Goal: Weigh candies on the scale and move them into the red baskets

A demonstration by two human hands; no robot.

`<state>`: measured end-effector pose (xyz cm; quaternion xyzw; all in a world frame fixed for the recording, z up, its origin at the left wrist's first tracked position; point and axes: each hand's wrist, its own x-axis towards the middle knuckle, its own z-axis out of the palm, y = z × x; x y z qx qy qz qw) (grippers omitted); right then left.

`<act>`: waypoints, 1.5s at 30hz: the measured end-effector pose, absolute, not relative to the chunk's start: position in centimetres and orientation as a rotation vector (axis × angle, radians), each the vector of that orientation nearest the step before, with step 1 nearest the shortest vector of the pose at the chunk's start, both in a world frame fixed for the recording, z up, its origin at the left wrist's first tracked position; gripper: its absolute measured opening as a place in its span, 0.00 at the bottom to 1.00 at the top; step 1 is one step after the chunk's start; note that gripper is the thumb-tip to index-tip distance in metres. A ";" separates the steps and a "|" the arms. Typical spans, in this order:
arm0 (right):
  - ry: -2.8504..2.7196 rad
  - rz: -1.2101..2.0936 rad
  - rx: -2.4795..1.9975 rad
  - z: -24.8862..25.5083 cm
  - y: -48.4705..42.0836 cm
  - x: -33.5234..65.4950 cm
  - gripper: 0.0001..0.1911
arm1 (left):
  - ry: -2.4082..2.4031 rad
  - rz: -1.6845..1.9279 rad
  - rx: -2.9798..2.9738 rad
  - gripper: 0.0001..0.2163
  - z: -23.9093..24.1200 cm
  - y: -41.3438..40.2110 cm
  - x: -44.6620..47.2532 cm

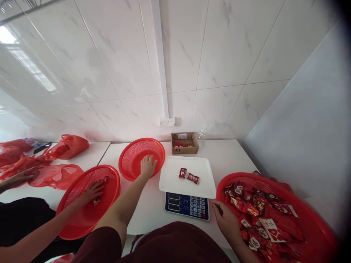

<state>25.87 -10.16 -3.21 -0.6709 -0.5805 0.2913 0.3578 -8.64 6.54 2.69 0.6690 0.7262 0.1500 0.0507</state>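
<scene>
My left hand (148,166) reaches over a red plastic basket (127,155), palm down with its fingers apart and nothing seen in them. Close to the near right corner of the scale, my right hand (227,221) has its fingers curled together; whatever may be between them cannot be made out. The digital scale (186,206) has a blue keypad and a white tray (170,179) on top. Two small dark red wrapped packets (193,178) lie on that tray. To the right, a large red basket (229,179) is heaped with red wrapped packets (253,210).
A co-worker's hand (94,191) is in another red basket (65,204) at left, touching packets. Their other hand (27,175) is by red plastic bags (60,175). Behind the scale stands a cardboard box (185,150) holding red packets. A tiled wall (181,65) closes the back.
</scene>
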 end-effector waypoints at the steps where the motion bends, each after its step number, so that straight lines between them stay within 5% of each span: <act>1: -1.495 0.747 -1.731 -3.2 -10.2 25.9 0.18 | 2.165 0.430 2.093 0.20 2.1 6.5 -7.3; 9: -1.490 0.725 -1.703 -3.3 -10.2 25.9 0.18 | 1.369 0.024 2.398 0.28 -1.2 3.2 5.8; 15: -1.487 0.729 -1.692 -3.4 -10.2 26.0 0.17 | 1.100 0.038 2.695 0.17 -1.9 1.7 7.0; 31: -1.491 0.747 -1.714 -3.2 -10.2 25.9 0.17 | 2.064 0.555 2.277 0.19 1.8 5.2 -4.4; 34: -1.479 0.746 -1.705 -3.1 -10.2 25.8 0.16 | 2.147 0.383 2.227 0.23 1.2 4.2 -7.7; 38: -1.439 0.716 -1.706 -2.6 -10.2 25.4 0.17 | 2.128 0.072 2.242 0.16 -0.2 2.8 -11.1; 45: -1.380 0.480 -1.962 -3.4 -9.1 30.2 0.19 | 2.320 0.140 2.124 0.22 -0.5 3.3 -14.2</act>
